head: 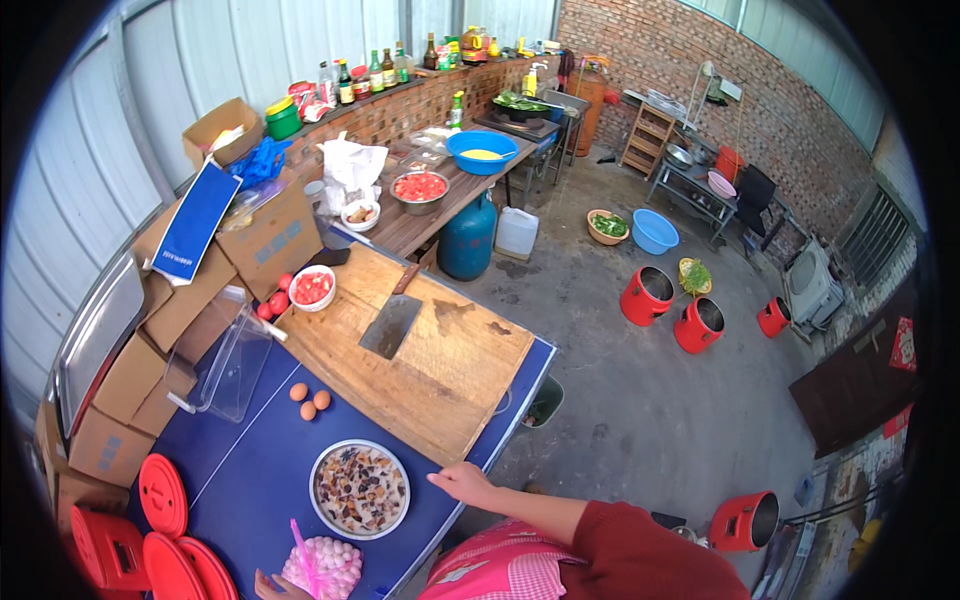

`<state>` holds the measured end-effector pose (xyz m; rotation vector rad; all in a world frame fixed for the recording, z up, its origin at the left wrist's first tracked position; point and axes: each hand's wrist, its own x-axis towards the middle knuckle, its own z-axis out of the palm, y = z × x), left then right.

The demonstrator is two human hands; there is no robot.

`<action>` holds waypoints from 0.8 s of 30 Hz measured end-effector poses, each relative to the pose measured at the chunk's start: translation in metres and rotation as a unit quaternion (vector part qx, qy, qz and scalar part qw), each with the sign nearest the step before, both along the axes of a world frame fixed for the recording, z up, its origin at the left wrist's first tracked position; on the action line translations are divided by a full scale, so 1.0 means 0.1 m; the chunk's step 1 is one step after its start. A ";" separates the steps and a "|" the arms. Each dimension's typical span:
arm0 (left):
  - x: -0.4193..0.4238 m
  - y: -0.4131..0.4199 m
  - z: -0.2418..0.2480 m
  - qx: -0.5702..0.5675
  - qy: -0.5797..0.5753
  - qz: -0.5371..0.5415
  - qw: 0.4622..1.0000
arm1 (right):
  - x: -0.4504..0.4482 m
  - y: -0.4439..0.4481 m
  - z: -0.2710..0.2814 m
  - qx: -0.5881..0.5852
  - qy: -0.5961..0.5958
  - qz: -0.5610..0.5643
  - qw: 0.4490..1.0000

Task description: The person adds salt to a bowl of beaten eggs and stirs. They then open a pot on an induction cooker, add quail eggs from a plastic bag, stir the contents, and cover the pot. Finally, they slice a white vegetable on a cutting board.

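My right hand (463, 484) is over the table's edge, beside a steel bowl (360, 489) of dark chopped pieces in pale liquid. Its fingers are curled, and whether it holds anything cannot be made out. At the bottom edge of the view, my left hand (281, 586) has its fingers apart, next to a pink-tied clear bag of round white balls (334, 566). Several brown eggs (308, 410) rest on the blue table (255, 442). A cleaver (391, 326) lies flat on the wooden cutting board (465, 360), with a white bowl of chopped tomato (313, 288) at the board's far left corner.
Red lids (163, 495) and cardboard boxes (112, 448) line the left side, by a clear plastic container (225, 367). A wooden side table (420, 225) holds a blue basin (481, 142). Red insulated buckets (646, 295) and a teal gas cylinder (466, 238) stand on the floor.
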<state>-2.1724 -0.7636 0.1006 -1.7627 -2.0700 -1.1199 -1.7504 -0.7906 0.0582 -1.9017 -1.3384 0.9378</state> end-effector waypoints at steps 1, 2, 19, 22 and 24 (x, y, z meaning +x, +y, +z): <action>0.36 0.02 0.09 0.026 -0.015 -0.041 0.999 | 0.29 -0.22 -0.06 -0.041 0.025 -0.063 0.997; 0.75 0.01 0.13 -0.005 -0.073 -0.077 0.994 | 0.59 -0.49 -0.10 -0.027 0.050 -0.111 0.992; 7.19 -0.73 -0.14 -0.266 -0.114 -0.610 0.738 | 4.64 -3.22 -0.57 -0.047 0.136 -0.450 0.882; 7.69 -0.59 -0.21 -0.287 -0.035 -0.599 0.747 | 5.15 -3.17 -0.69 0.018 0.144 -0.497 0.856; 7.99 -0.43 -0.35 -0.349 -0.030 -0.573 0.741 | 5.53 -3.04 -0.86 0.088 0.059 -0.506 0.856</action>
